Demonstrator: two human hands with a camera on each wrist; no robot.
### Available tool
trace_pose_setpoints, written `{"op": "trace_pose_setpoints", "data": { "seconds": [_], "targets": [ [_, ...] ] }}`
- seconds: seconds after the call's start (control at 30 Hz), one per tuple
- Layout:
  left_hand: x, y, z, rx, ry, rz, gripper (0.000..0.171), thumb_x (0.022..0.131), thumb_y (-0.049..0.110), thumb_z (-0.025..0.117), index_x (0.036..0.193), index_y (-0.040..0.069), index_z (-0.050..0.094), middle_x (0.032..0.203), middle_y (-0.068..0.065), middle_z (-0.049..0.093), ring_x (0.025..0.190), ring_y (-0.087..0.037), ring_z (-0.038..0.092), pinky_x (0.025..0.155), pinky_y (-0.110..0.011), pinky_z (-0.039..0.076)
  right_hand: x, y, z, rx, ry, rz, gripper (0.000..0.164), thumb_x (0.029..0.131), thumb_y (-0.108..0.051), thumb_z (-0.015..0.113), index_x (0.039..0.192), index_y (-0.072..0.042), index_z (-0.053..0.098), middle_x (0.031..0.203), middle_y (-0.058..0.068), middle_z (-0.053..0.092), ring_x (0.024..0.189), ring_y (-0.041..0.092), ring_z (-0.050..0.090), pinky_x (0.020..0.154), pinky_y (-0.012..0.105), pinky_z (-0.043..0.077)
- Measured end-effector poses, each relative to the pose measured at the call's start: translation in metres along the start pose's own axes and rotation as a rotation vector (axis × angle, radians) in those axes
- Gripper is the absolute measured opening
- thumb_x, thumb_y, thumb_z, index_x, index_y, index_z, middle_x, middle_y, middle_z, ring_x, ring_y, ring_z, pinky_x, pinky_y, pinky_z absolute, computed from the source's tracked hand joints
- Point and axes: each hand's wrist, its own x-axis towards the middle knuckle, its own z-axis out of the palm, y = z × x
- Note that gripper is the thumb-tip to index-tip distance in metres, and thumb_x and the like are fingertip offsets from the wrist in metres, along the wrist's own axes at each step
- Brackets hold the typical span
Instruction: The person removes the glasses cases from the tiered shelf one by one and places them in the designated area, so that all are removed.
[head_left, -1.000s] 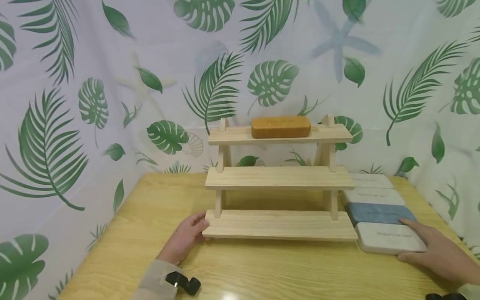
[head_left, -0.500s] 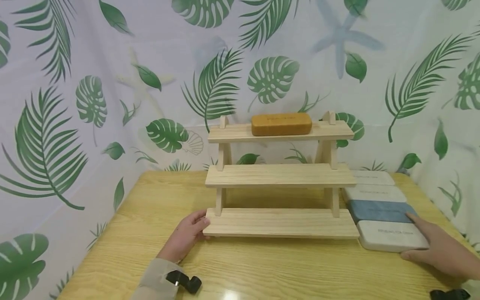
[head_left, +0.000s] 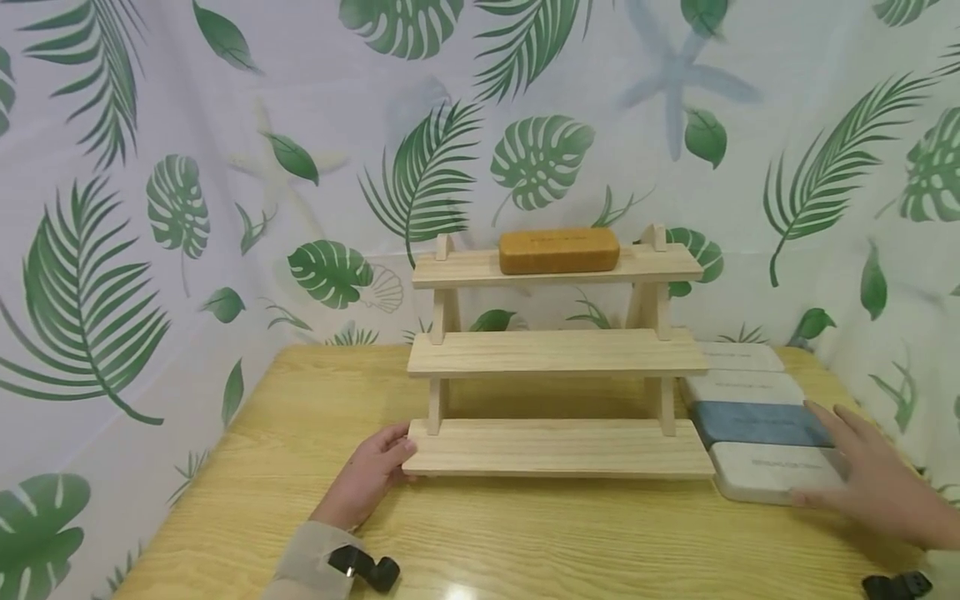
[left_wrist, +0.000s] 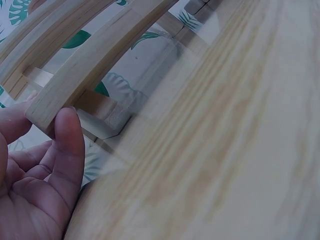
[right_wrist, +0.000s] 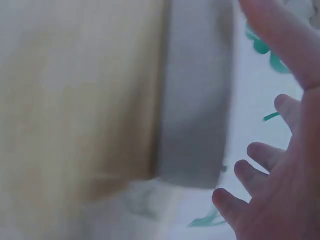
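Observation:
My left hand [head_left: 367, 475] pinches the left end of the lowest board of a three-tier wooden display shelf [head_left: 558, 354]. In the left wrist view, fingers [left_wrist: 69, 135] press on that board's end [left_wrist: 90, 75]. An orange-brown glasses case [head_left: 558, 252] lies on the top tier. Over the front of a row of cases at the right, my right hand [head_left: 873, 475] is spread and slightly blurred. Nearest it are a white glasses case [head_left: 776, 473] and a blue glasses case [head_left: 761, 423]. The right wrist view has the fingers apart from a greyish case [right_wrist: 195, 100].
Two more white cases [head_left: 742, 387] lie behind the blue one, partly hidden by the shelf. The wood-grain table [head_left: 315, 400] ends at a leaf-printed cloth [head_left: 262, 208] at the back and sides. A black strap mount [head_left: 367, 568] sits on the left wrist.
My right hand has lifted off the front white case and its fingers have spread. The left hand and the shelf have stayed in place; the view shifted slightly.

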Motion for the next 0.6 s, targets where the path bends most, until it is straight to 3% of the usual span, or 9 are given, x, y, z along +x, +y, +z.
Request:
{"op": "trace_pose_setpoints", "data": {
  "seconds": [0.3, 0.6],
  "targets": [
    [-0.002, 0.002, 0.001, -0.005, -0.002, -0.005, 0.057, 0.107, 0.027, 0.055, 0.153, -0.002, 0.036, 0.143, -0.022, 0.051, 0.118, -0.031, 0.058, 0.087, -0.039, 0.055, 0.021, -0.047, -0.035, 0.106, 0.113, -0.124, 0.126, 0.077, -0.043, 0.089, 0.165, -0.020, 0.001, 0.163, 0.031, -0.012, 0.141, 0.064, -0.003, 0.084, 0.085, 0.021],
    [-0.002, 0.004, 0.002, 0.010, 0.001, -0.007, 0.056, 0.107, 0.027, 0.054, 0.153, 0.001, 0.037, 0.141, -0.020, 0.053, 0.118, -0.030, 0.058, 0.087, -0.039, 0.054, 0.056, -0.095, -0.062, 0.122, 0.171, -0.190, 0.127, 0.075, -0.046, 0.090, 0.165, -0.022, 0.003, 0.167, 0.023, -0.004, 0.150, 0.049, -0.002, 0.095, 0.084, 0.019]
  ]
}}
